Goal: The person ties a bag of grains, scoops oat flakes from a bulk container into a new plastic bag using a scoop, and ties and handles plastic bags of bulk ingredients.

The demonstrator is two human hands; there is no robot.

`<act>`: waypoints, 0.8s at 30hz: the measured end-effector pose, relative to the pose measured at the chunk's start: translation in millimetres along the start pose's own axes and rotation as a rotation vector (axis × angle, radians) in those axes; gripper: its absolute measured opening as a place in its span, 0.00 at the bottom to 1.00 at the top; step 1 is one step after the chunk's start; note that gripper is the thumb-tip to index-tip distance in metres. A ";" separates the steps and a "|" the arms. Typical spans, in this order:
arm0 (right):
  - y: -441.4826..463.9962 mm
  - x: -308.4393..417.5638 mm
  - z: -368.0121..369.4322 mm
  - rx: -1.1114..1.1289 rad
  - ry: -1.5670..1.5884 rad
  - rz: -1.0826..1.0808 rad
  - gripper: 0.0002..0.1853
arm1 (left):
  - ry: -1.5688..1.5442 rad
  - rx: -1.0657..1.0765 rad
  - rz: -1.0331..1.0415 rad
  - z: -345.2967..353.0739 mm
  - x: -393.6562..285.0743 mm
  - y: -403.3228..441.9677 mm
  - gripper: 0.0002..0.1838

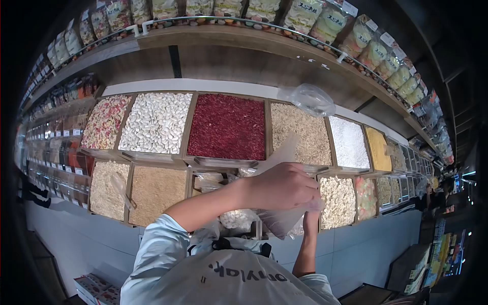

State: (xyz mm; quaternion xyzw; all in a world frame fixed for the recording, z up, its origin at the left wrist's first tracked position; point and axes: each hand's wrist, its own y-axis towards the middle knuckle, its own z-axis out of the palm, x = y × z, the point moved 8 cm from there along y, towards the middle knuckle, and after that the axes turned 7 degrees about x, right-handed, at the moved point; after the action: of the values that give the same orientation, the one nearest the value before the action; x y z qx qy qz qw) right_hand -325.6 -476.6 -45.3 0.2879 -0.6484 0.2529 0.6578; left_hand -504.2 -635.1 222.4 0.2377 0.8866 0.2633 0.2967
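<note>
My left hand point(282, 186) reaches across in front of me with its fingers closed on a clear plastic bag point(278, 223). The thin film sticks up behind the knuckles, and the bag's body hangs below the hand. What the bag holds, if anything, I cannot make out. Close against the left fingers, my right hand point(311, 221) pinches the bag near its neck. Its fingers are partly hidden behind the left hand. Beneath the hands lies an open bin with bagged white pieces point(238, 219), partly covered by my left forearm.
Two rows of wooden bins hold white beans point(156, 122), dark red beans point(226, 124), tan grains point(157, 189) and pale flakes point(337, 201). A clear scoop point(121, 188) rests in a front-left bin. A clear plastic container point(312, 100) sits at the back. Packaged goods point(303, 15) line the shelf above.
</note>
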 end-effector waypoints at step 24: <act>77.1 68.5 91.3 -0.158 -0.136 -0.130 0.11 | -0.258 -0.488 -0.530 -152.0 180.8 -47.5 0.22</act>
State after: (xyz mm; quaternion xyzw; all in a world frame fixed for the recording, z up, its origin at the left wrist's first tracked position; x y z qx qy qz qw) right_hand -442.5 -489.4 26.4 0.2930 -0.6895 0.1378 0.6479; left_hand -744.3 -615.8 225.2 -0.0462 0.7841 0.3486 0.5114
